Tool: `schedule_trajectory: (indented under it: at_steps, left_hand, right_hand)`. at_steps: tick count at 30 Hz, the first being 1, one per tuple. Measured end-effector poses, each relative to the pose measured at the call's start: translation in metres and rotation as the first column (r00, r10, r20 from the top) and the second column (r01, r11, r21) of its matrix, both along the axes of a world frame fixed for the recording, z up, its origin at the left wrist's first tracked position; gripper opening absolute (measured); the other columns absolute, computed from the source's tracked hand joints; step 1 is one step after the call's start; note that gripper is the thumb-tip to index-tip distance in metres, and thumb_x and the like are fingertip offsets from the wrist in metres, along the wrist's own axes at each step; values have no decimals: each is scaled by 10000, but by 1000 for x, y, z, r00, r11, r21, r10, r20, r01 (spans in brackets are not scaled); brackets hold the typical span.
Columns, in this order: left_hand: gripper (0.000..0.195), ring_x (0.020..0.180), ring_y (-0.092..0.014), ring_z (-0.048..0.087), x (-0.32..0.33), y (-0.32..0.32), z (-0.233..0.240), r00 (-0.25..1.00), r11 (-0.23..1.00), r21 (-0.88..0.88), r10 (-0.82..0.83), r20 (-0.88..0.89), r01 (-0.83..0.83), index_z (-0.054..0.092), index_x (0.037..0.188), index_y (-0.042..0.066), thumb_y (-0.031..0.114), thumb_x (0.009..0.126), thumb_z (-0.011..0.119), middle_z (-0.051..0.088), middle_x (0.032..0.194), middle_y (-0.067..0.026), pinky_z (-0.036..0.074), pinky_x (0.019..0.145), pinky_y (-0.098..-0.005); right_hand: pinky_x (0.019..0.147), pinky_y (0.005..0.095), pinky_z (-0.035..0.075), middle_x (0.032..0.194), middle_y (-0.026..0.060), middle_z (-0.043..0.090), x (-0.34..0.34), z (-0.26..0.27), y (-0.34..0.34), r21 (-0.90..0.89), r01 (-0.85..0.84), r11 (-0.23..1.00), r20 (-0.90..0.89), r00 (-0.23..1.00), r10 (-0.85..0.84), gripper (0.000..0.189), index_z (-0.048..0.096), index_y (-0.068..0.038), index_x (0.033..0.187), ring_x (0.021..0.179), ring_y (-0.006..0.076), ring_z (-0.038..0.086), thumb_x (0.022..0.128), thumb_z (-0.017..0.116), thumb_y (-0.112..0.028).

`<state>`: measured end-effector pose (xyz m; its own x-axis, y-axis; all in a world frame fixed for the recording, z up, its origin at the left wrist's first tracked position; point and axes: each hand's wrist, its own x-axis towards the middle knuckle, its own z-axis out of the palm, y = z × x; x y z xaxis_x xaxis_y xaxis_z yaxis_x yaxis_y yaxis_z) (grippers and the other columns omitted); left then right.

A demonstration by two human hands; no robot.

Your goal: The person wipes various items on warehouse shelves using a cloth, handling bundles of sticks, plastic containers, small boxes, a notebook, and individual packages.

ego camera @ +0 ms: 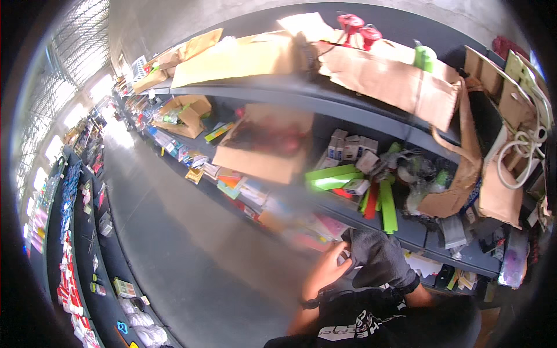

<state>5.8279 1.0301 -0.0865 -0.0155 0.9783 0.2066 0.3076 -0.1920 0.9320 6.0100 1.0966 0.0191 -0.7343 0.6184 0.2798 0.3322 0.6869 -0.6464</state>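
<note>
My left hand point(326, 270) is raised in front of my chest, its thumb and fingers curled at the edge of a dark grey cloth point(376, 256). Something small and pale shows between those fingers, too little of it to name. The cloth drapes over my right hand, hiding the fingers; only the wrist with a black band point(408, 283) and the forearm point(420, 298) come out below it. Both hands are close together, just before the edge of a dark shelf point(402, 230). Green strips point(386, 206) and a red strip point(371, 201) hang over that edge.
Small white boxes point(351, 150) and an open cardboard box point(256, 163) stand on the middle shelf. Above are torn cartons point(383, 80) and red objects point(350, 24). A coiled white cable point(513, 174) hangs at right. A grey-floored aisle point(174, 243) separates stocked shelves point(82, 243) at left.
</note>
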Motion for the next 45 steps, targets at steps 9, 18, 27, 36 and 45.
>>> schedule_trajectory:
  at_steps: [9, 18, 27, 36, 45]
  left_hand:
    - [489, 785, -106, 590, -82, -63, 44, 875, 876, 63, 468, 124, -477, 480, 1252, 28, 97, 820, 700, 600, 1078, -73, 451, 672, -233]
    - [361, 819, -104, 585, -152, -83, 31, 896, 894, -135, 439, 63, -428, 576, 1118, 2, 98, 802, 722, 637, 1019, -74, 451, 720, -240]
    - [451, 706, -211, 559, -249, -33, 25, 883, 883, -120, 429, -188, -454, 533, 1090, 33, 262, 777, 762, 573, 819, -121, 460, 643, -327]
    - [184, 740, -95, 524, -372, -29, 61, 883, 881, -74, 460, -89, -466, 590, 865, 29, 113, 792, 735, 574, 762, -25, 433, 693, -259]
    - [191, 672, -82, 514, -471, -6, 61, 976, 975, -40, 217, 10, -217, 576, 843, 45, 112, 783, 745, 554, 735, -16, 420, 622, -252]
  right_hand:
    - [542, 421, 422, 656, 129, 556, -131, 13, 3, 86, -181, 980, -57, 981, 186, 378, 571, -132, 895, 622, 370, 564, 550, 695, -224]
    - [551, 386, 444, 704, 106, 571, -255, -10, 14, 65, -325, 944, -234, 914, 331, 294, 588, -119, 1057, 615, 294, 584, 777, 583, -209]
    - [602, 345, 438, 644, 87, 526, -402, -72, 47, -425, -393, 815, -384, 894, 230, 115, 505, -74, 832, 625, 253, 557, 789, 542, -173]
    - [661, 342, 480, 760, 128, 602, -505, -37, 69, 944, -199, 264, 235, 965, -113, 122, 652, -49, 803, 729, 229, 578, 740, 578, -122]
    - [920, 355, 420, 1177, 182, 557, -565, -22, 75, -128, -357, 925, -247, 915, 318, 789, 324, 62, 1367, 1077, 275, 543, 704, 674, -186]
